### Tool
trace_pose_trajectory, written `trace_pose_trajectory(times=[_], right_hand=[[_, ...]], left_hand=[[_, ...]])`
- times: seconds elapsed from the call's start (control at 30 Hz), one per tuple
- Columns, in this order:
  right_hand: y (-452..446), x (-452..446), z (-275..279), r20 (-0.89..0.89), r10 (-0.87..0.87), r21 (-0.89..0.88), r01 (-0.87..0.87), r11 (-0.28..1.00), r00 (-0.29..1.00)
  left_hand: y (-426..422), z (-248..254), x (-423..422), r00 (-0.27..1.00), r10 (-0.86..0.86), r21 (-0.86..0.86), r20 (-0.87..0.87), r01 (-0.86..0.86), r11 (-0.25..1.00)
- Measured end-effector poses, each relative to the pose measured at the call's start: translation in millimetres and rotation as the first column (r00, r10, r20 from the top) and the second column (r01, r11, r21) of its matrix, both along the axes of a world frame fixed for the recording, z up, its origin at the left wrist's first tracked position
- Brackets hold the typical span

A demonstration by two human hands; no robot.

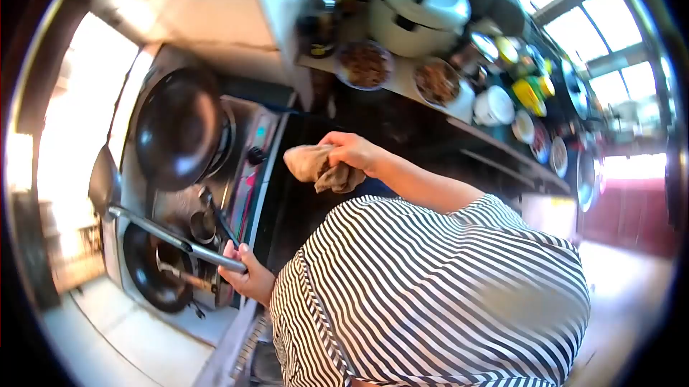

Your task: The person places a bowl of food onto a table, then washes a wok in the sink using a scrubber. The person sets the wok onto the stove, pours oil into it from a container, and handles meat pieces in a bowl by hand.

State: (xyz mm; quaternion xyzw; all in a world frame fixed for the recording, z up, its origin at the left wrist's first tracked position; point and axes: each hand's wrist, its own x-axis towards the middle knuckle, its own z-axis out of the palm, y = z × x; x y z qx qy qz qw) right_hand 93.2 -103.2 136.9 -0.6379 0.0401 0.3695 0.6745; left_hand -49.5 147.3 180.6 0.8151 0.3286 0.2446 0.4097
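My left hand (247, 276) is closed round the end of a long metal handle. At its far end is a broad dark blade, so it looks like a wok spatula (154, 227), reaching across the stove. In my right hand (352, 154) is a bunched brown cloth (308, 163), held in front of my striped shirt. A large black wok (176, 128) sits on the gas stove (244, 125) beyond my left hand. Below it in view, a second dark wok (147, 279) has a wooden-handled utensil (190, 278) lying in it.
A counter holds a rice cooker (416, 28), a bowl of brown food (364, 65) and a second bowl of food (436, 82). Farther along stand a white container (493, 107), yellow containers (530, 92) and several dishes. White tiles (136, 311) border the stove.
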Motion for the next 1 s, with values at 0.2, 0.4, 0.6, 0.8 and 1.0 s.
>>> trace_pose_trajectory(times=[0.2, 0.4, 0.6, 0.8, 1.0], right_hand=[[-81, -73, 23, 0.080, -0.810, 0.330, 0.751, 0.572, 0.581], [-101, -50, 73, 0.817, -0.467, 0.073, 0.743, 0.665, 0.338], [-200, -21, 8, 0.573, -0.634, -0.045, 0.792, 0.608, 0.520], [-241, -66, 1, -0.565, -0.603, 0.650, 0.754, 0.095, 0.564], [-269, -79, 43, -0.432, -0.824, 0.696, 0.717, -0.046, 0.367]], left_hand=[[-17, 15, 13, 0.905, -0.384, -0.399, -0.181, 0.289, 0.870], [-74, 34, 40, 0.275, -0.636, -0.268, -0.721, 0.736, 0.621], [-117, 27, 58, -0.142, -0.419, -0.382, -0.897, 0.725, 0.573], [-135, -9, 72, -0.108, -0.647, -0.533, -0.755, 0.675, 0.510], [-202, 35, 85, -0.104, -0.617, -0.492, -0.780, 0.712, 0.502]])
